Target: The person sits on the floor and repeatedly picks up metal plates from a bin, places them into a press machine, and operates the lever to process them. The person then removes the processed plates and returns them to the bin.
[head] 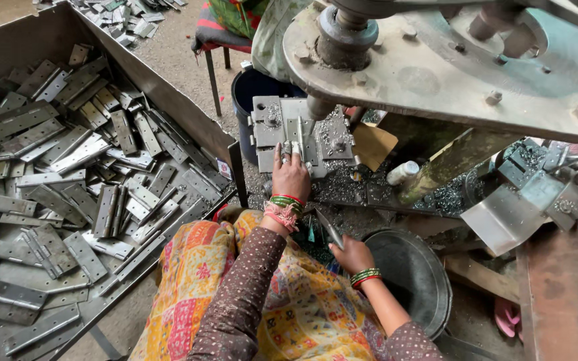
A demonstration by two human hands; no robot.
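Observation:
My left hand (291,175) reaches forward onto a grey metal fixture plate (269,124), its fingertips pressing a narrow hinge leaf (298,136) down on it. A drill spindle (320,107) hangs just right of the fingers. My right hand (350,255) stays low near my lap and grips another flat hinge piece (329,229), which points up and left. Just right of that hand sits a round dark metal bowl (413,277). Both wrists wear green and red bangles.
A large low tray (188,117) on the left is heaped with several grey hinges (68,174). Metal shavings (342,184) cover the machine base. The machine's heavy plate (449,67) overhangs above. A blue bucket (255,87), a stool (219,40) and a white bottle (403,172) stand nearby.

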